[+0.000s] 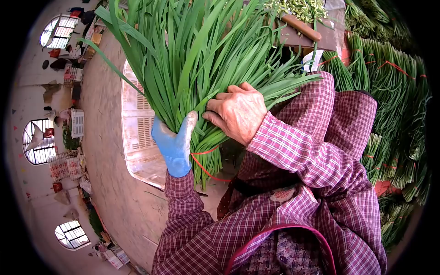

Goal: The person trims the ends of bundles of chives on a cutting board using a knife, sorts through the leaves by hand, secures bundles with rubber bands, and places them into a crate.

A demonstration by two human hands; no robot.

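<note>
A large bunch of long green leaves [197, 64] fans out toward the top of the head view. My left hand [176, 140], in a blue glove with a pale thumb and palm, grips the bunch near its lower end, thumb across the front. My bare right hand [238, 111] lies on the bunch's right side with bent fingers around some leaves; its fingertips are partly hidden. Just below the hands, a red band [206, 167] loops round the stems, one part hanging loose toward the right.
A white plastic crate [137, 119] is behind my left hand. At the upper right, a brown handle [301, 27] and chopped green bits [302, 8] lie on a stand. Banded green bundles [394, 91] are piled at the right. Windows and goods line the far left.
</note>
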